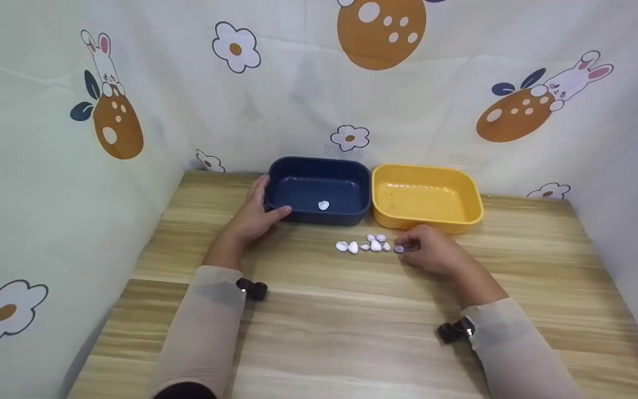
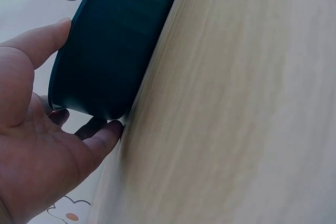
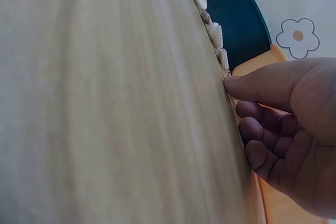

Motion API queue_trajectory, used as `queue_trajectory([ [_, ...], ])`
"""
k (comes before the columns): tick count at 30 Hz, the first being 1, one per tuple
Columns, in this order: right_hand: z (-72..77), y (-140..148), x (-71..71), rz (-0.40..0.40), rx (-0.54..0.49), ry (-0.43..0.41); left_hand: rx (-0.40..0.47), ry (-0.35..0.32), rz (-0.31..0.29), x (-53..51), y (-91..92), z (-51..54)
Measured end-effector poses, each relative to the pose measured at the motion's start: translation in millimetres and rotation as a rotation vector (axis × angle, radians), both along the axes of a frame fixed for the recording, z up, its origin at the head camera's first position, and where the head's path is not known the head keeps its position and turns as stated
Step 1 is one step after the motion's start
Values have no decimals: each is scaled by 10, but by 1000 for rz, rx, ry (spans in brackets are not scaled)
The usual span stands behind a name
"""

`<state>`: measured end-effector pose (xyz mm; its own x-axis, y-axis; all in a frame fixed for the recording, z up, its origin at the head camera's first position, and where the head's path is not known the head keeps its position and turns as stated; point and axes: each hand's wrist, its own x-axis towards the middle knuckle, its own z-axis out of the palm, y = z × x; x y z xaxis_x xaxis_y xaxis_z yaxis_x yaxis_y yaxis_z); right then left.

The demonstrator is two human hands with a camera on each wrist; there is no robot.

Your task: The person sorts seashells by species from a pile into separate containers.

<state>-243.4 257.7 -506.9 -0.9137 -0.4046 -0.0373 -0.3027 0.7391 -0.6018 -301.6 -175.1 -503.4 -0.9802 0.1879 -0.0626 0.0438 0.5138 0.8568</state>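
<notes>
My left hand (image 1: 252,217) grips the left end of the dark blue container (image 1: 319,217), thumb at the front rim and fingers around the end. The left wrist view shows this hand (image 2: 47,145) with its fingertips low against the container's wall (image 2: 110,51). One white shell (image 1: 323,205) lies inside it. On the table, my right hand (image 1: 432,250) pinches a small purplish shell (image 1: 399,249) between thumb and finger. To its left lie several pale shells (image 1: 375,245). In the right wrist view, this hand (image 3: 299,124) hides the purplish shell; white shells (image 3: 215,34) stand out beyond the thumb.
A yellow container (image 1: 427,221) stands against the blue one's right side, just behind my right hand; no shell shows inside. Both stand on a wooden table (image 1: 324,332) near the back, before a white cloth (image 1: 297,100) printed with flowers and rabbits.
</notes>
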Motion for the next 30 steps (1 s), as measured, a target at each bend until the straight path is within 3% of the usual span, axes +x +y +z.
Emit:
queue_trajectory([
  [14,33,-19,18,-30,2,-51,15,15,-3,-16,3,-19],
  [22,237,-56,88,-103,-63,-93,31,15,-5,-3,0,-14],
  [30,383,20,83,-167,-89,-26,11,9,0,8,-2,-8],
])
